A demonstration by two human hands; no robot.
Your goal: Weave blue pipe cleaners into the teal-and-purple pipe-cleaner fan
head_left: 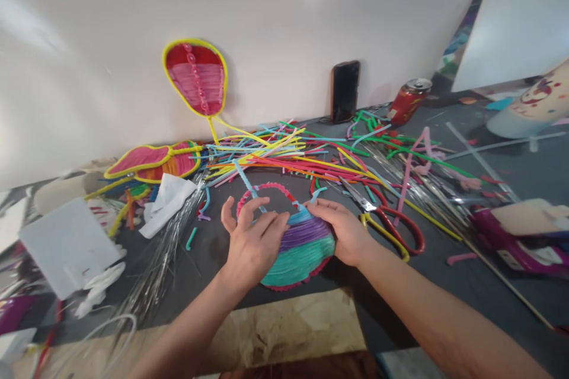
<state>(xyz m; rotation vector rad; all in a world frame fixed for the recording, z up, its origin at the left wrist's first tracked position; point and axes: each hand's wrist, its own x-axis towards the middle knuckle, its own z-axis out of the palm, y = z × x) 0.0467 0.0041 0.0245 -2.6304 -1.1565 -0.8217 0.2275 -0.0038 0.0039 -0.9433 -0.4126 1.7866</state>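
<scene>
A rounded pipe-cleaner craft piece (pixel 306 249), wound in teal, purple and light blue bands with a pink-red twisted rim, is between my hands above the table. My right hand (pixel 344 231) grips its right edge, thumb on top near a loose light blue end. Over its left side lies my left hand (pixel 258 243), index finger and thumb brought together at the light blue rows and the other fingers raised. A light blue pipe cleaner (pixel 243 176) sticks up from the piece and passes behind my left fingers. The upper part inside the rim is unfilled.
Scissors (pixel 377 213) with red and yellow handles lie right of the piece. Behind is a heap of coloured pipe cleaners (pixel 275 151). A pink paddle shape (pixel 198 80), phone (pixel 345 92) and red can (pixel 409 100) stand along the white board. A purple tool (pixel 511 243) lies far right.
</scene>
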